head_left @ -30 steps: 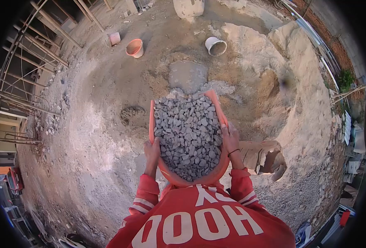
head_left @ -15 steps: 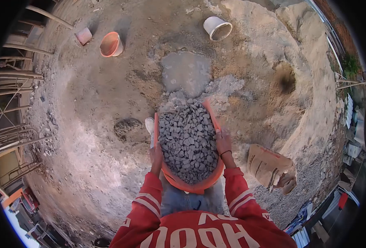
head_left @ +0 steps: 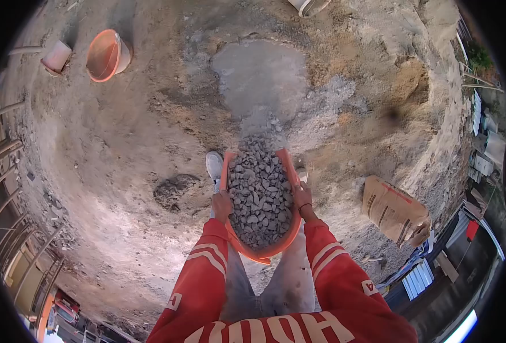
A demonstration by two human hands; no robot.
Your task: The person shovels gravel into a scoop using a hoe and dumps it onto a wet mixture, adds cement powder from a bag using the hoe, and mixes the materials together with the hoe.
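A scoop-shaped orange pan (head_left: 287,243), open at its front, is held in front of my legs. Grey gravel (head_left: 260,194) fills it and reaches the front lip. My left hand (head_left: 221,206) grips the left rim, and my right hand (head_left: 304,202) has fingers wrapped over the right rim. The pan's underside is hidden. Just ahead of the lip lies a patch of wet grey cement or muddy water (head_left: 260,74). Whether stones are falling onto its near edge, I cannot tell.
A torn brown paper sack (head_left: 394,208) lies to the right. Left and ahead are an orange bucket (head_left: 119,56) and a smaller pinkish bucket (head_left: 57,57). A white bucket (head_left: 304,6) is cut off at the top. Wooden poles (head_left: 1,151) line the left edge.
The pan sits farther from my torso, showing more of my legs. The view has tipped downward; the buckets and wet patch appear higher, and the sack farther right. Both hands keep their hold.
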